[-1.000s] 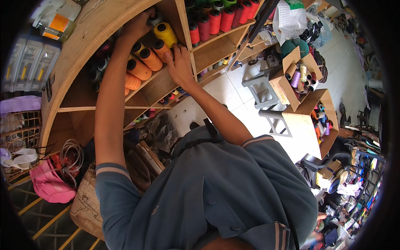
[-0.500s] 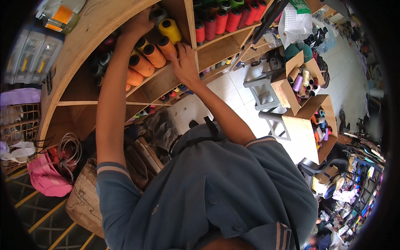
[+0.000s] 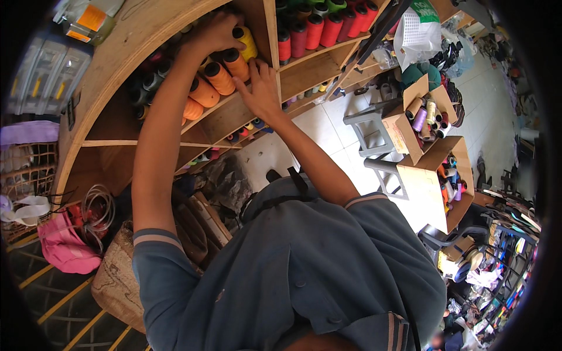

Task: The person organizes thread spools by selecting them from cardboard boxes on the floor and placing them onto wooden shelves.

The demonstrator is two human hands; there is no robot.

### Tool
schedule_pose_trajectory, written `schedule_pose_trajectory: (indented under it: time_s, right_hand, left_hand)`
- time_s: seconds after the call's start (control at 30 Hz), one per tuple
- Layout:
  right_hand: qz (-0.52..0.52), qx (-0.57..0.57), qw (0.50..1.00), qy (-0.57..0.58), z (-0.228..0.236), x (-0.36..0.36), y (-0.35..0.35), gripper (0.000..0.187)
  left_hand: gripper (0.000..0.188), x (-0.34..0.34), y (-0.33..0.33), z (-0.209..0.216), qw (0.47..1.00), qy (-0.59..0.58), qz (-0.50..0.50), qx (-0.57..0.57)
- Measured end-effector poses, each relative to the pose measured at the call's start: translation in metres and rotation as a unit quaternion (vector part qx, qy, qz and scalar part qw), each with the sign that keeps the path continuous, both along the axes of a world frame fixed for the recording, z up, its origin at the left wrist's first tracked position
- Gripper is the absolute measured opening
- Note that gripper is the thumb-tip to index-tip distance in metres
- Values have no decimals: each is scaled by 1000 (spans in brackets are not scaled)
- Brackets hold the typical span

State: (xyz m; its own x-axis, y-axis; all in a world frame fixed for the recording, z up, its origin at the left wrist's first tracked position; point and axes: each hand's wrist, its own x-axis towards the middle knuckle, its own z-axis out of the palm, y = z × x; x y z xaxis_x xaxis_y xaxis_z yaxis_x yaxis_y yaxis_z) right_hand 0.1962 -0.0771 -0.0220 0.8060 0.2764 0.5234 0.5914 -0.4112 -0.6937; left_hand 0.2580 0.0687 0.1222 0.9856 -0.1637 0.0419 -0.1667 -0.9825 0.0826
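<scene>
My left hand reaches into the upper shelf compartment, thumb and fingers closed about the top of a yellow thread spool. Some of its fingers and the spools behind them are hidden. At the shelf's front edge, my right hand is open, fingers stretched out and thumb apart. It lies by the base of an orange thread spool, just below the yellow one. More orange spools lie in a row toward the left, and dark spools sit beyond my left forearm.
A wooden divider separates this compartment from one with red spools. To the right, two open cardboard boxes of spools stand near grey stools. A pink cloth and a wire basket are at the left.
My left hand has come back from deeper in the compartment and moved right, onto the yellow spool's top. A grey spool seen before is now covered. My right hand stays nearly in place.
</scene>
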Motion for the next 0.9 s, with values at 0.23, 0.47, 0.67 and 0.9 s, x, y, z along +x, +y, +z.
schedule_pose_trajectory:
  time_s: [0.23, 0.47, 0.67, 0.9]
  right_hand:
    - [-4, 12, 999, -41, -10, 2, 3, 47]
    - [0, 18, 999, -39, -5, 1, -2, 40]
    - [2, 23, 998, -52, -6, 1, -2, 43]
    - [27, 24, 999, -40, -8, 3, -5, 43]
  left_hand:
    - [55, 6, 10, -8, 1000, 19, -5, -21]
    - [52, 4, 16, -20, 996, -61, -48, -46]
    - [52, 0, 14, -10, 998, -25, -32, -47]
    - [43, -21, 45, 6, 981, -34, -10, -189]
